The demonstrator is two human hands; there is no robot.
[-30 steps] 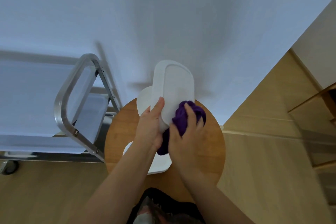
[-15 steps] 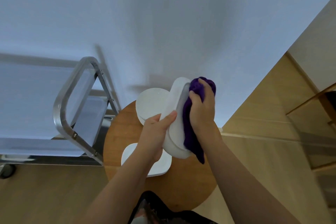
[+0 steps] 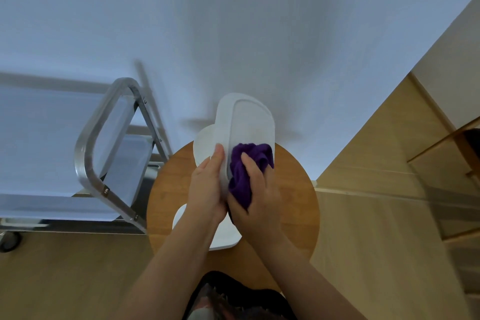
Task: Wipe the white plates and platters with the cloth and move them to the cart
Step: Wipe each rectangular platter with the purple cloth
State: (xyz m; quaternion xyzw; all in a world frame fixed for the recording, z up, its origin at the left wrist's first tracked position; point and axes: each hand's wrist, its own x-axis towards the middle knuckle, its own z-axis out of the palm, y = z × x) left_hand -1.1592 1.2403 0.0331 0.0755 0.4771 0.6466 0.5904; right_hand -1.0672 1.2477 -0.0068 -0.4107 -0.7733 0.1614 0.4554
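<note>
A: Blue-white wall behind, wood floor, and your small round wooden counter pushed up against it. The steel cart stands to your left, just beside the counter.

B: Which step are you on?

A: Wiping, by my read. Your left hand holds the oblong white platter up off the counter, tilted on its lower end, thumb laid along the near rim and the other fingers hidden behind it. Your right hand has its fingers curled round the bunched purple cloth and presses it against the lower part of the platter's face.

B: Anything else still on the counter?

A: Two pieces that I can see. A round white plate at the far edge behind the platter, and a white dish near you, mostly covered by your forearms, shape unclear. Neither has reached the cart. I can't make out any plates on the cart shelves from here.

B: So the next move?

A: Likely finish the platter: the cloth sits low on the face, so the upper half looks unwiped. Then carry it left to the cart. Keep the left-hand hold firm: you're gripping a tilted, smooth platter at one end only. Mind the cart's handle rail on the way across, and set it flat on a shelf.
</note>
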